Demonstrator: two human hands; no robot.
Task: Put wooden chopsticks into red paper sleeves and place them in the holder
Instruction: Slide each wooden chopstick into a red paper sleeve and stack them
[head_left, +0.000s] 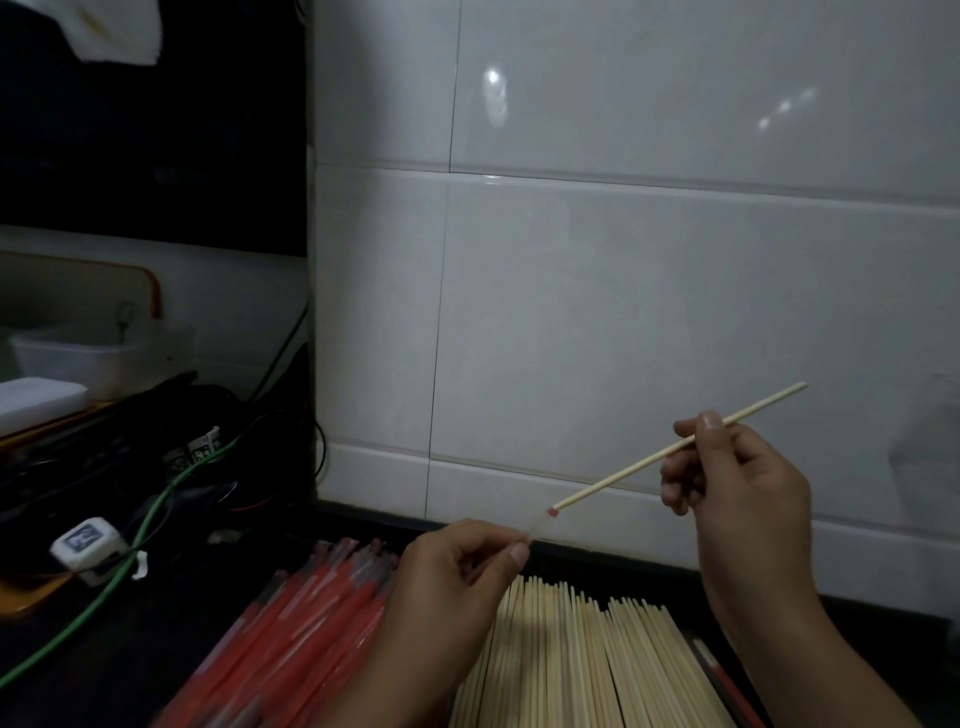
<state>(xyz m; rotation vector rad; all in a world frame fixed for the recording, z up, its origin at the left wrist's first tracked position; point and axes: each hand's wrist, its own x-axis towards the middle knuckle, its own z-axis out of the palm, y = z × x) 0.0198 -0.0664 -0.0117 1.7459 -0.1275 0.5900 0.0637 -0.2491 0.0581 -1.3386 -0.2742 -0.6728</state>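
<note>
My right hand (737, 478) pinches a bare wooden chopstick (623, 475) that slants from upper right down to the left. My left hand (462, 571) pinches a thin sleeve (540, 524); only its short end with a red tip shows past my fingers. The chopstick's lower tip sits right at that sleeve mouth. Below my hands lies a pile of bare wooden chopsticks (597, 660), and to its left a heap of red sleeves (306, 623). No holder is in view.
A white tiled wall (623, 286) rises just behind the dark counter. At the left lie tangled black and green cables (130, 540), a white plug block (85, 545), and white plastic containers (93, 353) further back.
</note>
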